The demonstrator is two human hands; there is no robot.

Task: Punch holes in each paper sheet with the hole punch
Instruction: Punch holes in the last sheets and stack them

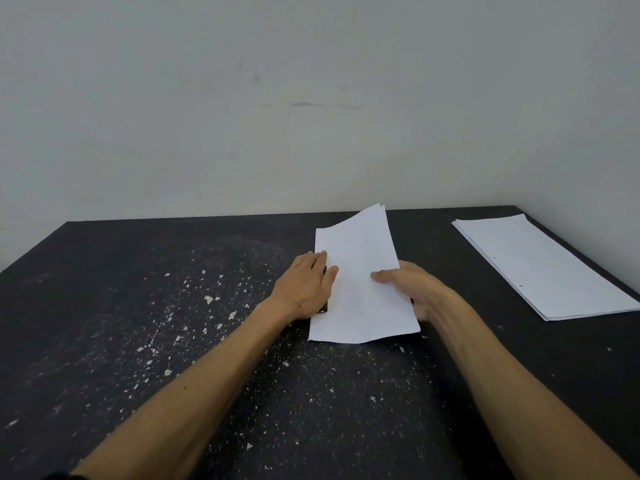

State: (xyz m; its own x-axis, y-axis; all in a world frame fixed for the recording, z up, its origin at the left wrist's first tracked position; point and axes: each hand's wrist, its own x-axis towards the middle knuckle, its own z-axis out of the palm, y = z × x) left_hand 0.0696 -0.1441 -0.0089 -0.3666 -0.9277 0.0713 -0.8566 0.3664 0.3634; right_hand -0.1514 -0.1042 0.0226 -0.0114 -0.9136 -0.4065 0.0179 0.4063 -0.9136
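Observation:
A white paper sheet (360,282), maybe a thin bundle, lies tilted at the table's middle, its far end lifted. My right hand (415,289) grips its right edge, thumb on top. My left hand (306,284) lies flat over the black hole punch (324,308), which is almost wholly hidden; only a dark sliver shows at the sheet's left edge. The sheet's left edge sits at the punch; I cannot tell if it is inside the slot.
A stack of white sheets (540,265) with small punched holes along its left side lies at the far right of the dark table (138,306). White specks and paper bits litter the table's left and middle. A pale wall stands behind.

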